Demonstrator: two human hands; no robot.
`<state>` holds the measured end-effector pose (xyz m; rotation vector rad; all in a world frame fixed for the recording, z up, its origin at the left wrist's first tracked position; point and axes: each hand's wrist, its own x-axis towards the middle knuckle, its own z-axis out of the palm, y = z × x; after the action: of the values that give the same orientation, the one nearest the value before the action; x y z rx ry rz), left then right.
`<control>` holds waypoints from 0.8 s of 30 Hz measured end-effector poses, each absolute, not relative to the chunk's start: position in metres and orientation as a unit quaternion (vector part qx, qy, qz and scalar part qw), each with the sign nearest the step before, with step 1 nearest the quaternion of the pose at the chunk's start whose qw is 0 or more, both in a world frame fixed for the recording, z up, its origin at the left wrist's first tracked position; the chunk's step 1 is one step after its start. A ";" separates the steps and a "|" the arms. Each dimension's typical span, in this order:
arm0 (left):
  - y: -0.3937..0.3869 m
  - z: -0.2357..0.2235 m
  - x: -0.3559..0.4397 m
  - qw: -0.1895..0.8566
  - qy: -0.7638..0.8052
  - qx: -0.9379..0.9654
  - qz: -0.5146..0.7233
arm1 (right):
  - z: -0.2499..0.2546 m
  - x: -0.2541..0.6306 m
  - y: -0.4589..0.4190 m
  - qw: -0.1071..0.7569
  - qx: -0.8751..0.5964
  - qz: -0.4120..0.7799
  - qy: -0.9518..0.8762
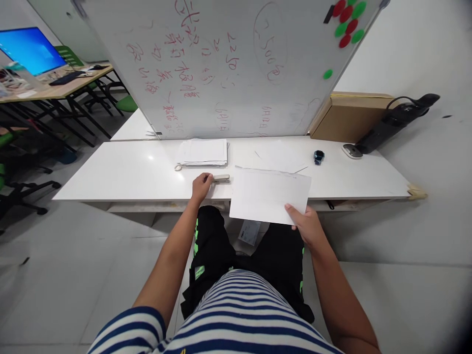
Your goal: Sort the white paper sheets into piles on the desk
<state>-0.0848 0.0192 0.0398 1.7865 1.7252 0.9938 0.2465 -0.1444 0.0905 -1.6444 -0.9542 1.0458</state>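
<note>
Blue-and-white striped fabric of a shirt (239, 314) is seen nearest, with black trousers (212, 236) beyond it. White paper (271, 196) is gripped at its lower right corner by the right hand (308, 226), the thumb pressed on top and the other fingers mostly hidden beneath; it is held over the front edge of a white desk (121, 172). To its left, a stapler (221, 179) is grasped at one end by the left hand (202, 187), whose fingers are curled closed around it, near the desk's front edge. Farther back, a stack of papers (204, 151) is set on the desk, with a small ring (178, 167) at its near left corner. On the right, a dark watch (319, 157) is placed near a computer mouse (353, 151). Behind these, a black bottle (387, 128) is leaned at a tilt beside a cardboard box (350, 118). At the back, a whiteboard (239, 98) is covered in red handwriting, with red and green magnets (345, 27) clustered at its upper right.
</note>
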 end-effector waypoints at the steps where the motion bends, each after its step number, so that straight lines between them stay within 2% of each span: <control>1: 0.019 0.040 -0.085 0.232 0.629 0.649 0.360 | 0.089 0.247 -0.144 0.464 -0.672 0.426 -0.388; 18: 0.023 0.039 -0.084 0.185 0.629 0.692 0.301 | 0.088 0.243 -0.138 0.475 -0.662 0.437 -0.381; 24: 0.028 0.035 -0.082 0.149 0.637 0.711 0.258 | 0.096 0.218 -0.092 0.481 -0.654 0.446 -0.377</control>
<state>-0.0819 0.0281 0.0354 2.0442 1.8321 0.7414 0.2181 -0.0924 0.0958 -1.5943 -0.9206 1.0888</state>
